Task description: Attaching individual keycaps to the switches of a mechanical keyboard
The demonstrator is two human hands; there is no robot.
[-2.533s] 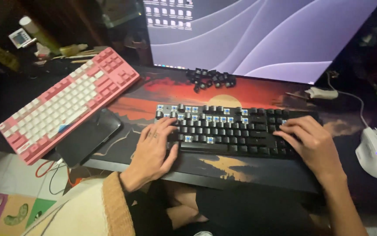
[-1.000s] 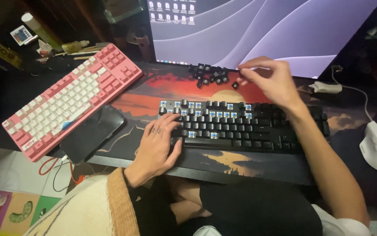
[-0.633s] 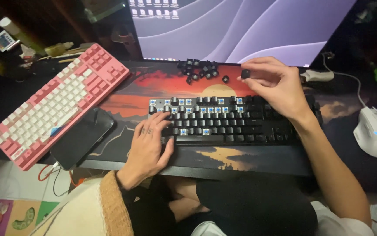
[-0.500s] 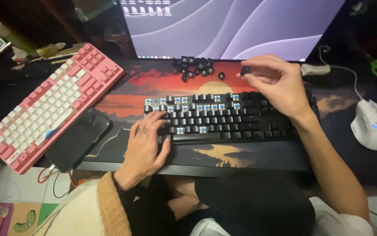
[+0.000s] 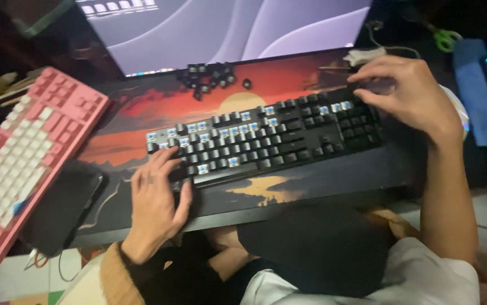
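Your left hand lay flat on the near left corner of the black keyboard, holding it down, its grip open. The keyboard sat on the red desk mat on the counter. Your right hand curled over the far right end; I could not tell if its grip held a keycap. You seemed busy with the keycaps. The loose keycaps waited by the monitor. The next move called for careful fingers.

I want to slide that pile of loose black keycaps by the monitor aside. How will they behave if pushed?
The loose keycaps are small separate pieces, so they would probably scatter, not move as one. One cap already lies apart. They look light, and the desk mat may grip them, so some could tumble.
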